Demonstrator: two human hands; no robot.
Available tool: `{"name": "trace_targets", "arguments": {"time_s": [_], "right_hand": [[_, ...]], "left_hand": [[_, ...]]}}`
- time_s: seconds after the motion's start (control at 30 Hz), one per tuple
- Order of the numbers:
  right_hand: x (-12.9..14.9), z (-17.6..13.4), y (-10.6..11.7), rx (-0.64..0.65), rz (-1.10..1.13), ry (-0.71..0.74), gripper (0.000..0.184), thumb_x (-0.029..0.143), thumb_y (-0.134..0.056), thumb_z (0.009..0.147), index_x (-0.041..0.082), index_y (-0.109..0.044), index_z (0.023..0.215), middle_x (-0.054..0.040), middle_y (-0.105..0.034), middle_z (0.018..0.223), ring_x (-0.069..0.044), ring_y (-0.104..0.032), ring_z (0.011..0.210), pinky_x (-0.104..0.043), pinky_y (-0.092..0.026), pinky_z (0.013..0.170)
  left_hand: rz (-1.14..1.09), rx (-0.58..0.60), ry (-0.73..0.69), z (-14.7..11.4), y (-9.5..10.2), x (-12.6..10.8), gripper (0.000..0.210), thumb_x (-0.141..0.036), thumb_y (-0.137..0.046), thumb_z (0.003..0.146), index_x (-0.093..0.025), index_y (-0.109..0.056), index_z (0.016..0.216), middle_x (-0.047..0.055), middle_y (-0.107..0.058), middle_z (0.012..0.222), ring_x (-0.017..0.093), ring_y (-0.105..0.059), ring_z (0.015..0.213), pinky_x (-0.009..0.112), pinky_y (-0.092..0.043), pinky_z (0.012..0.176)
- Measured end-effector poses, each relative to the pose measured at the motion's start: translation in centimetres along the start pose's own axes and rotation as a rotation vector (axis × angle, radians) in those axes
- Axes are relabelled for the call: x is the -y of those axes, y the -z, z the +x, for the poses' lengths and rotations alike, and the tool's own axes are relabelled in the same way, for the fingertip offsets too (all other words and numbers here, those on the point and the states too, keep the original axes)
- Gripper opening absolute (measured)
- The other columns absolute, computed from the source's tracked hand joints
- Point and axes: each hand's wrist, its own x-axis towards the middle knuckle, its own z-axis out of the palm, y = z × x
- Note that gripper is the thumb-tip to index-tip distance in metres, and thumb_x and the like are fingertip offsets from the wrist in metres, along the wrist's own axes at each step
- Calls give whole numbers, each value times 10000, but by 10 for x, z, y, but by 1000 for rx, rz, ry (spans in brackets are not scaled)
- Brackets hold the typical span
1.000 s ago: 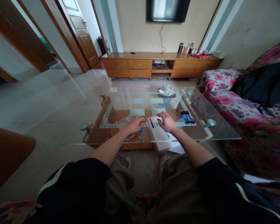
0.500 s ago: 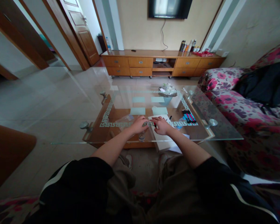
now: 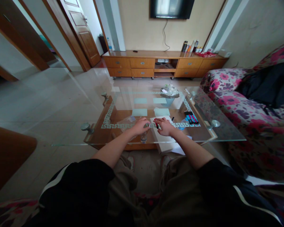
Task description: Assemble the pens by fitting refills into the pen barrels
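Observation:
Over the near part of the glass table (image 3: 123, 140), my left hand (image 3: 141, 126) has its fingers curled together; whatever may be in them is too small to make out. Just to its right, my right hand (image 3: 165, 126) is closed on a red-and-black pen (image 3: 157, 125), partly covered by the fingers. A small gap separates the two hands. By the right hand lies a short black piece (image 3: 173, 119). Farther right, several pens (image 3: 191, 118) in black, blue and pink lie side by side.
A white box (image 3: 164, 138) shows beneath the right hand. Clear plastic wrapping (image 3: 125, 123) is left of my left hand. Beyond the table's middle is a filled waste basket (image 3: 169, 100). A floral sofa (image 3: 223, 102) stands right, a wooden cabinet (image 3: 142, 63) along the wall.
The fingers of my right hand have shifted slightly, and more of the red on the pen shows. My left hand stays almost still.

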Motion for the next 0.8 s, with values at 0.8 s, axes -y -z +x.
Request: {"name": "trace_targets", "arguments": {"time_s": [0.8], "right_hand": [[-2,3,1,-109,34,61,272,329,-571,907,224,-739,1093,-110,-673,1057,-280,-549,1044,-390,-431,891]], "left_hand": [[-528,-222,246,7,-2,-1,159,-287,-654,812,-149,-654,892,63,-727,858,168,-678,793,299,-541,773]]}}
